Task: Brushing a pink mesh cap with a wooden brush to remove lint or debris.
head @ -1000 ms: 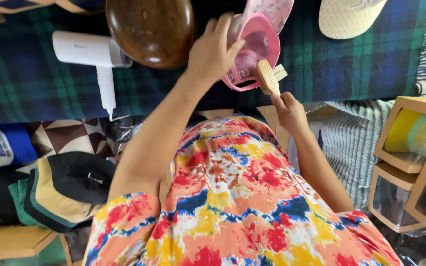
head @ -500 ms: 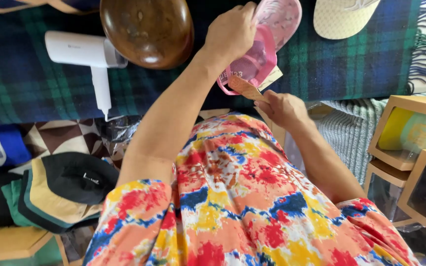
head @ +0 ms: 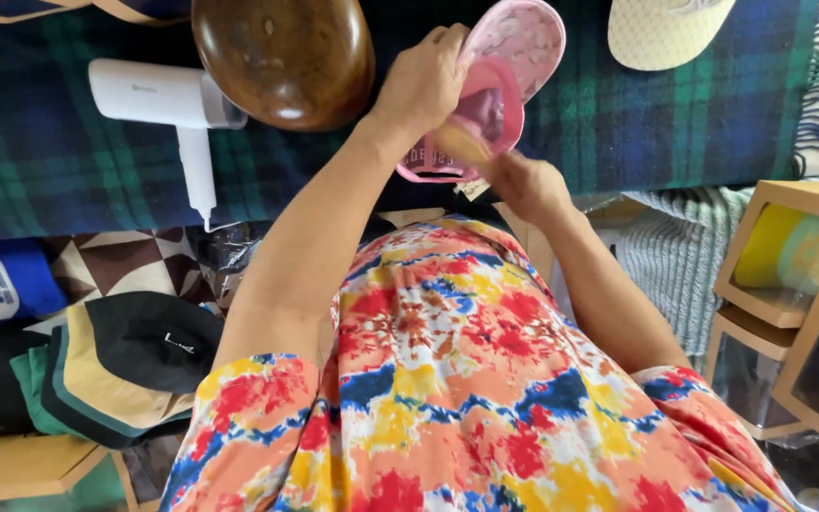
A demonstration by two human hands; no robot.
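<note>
r hand (head: pixel 523 185) has pushed the brush (head: pixel 462 144) up into the pink cap (head: pixel 495 104), bristles now inside it vs. just at the brim a sec ago; fingers clamped on handle. l hand (head: pixel 424 81) grips the cap's crown over the plaid blanket (head: pixel 618 123). wooden bowl (head: pixel 282 57) & white dryer (head: pixel 168 95) sit just left, not blocking.

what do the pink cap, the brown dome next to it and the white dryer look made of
Pink cap: soft woven fabric, matte, with a printed brim; the left hand grips it. Brown dome: probably polished wood, glossy with window highlights and darker mottling. White dryer: smooth moulded plastic with an even satin sheen.
</note>
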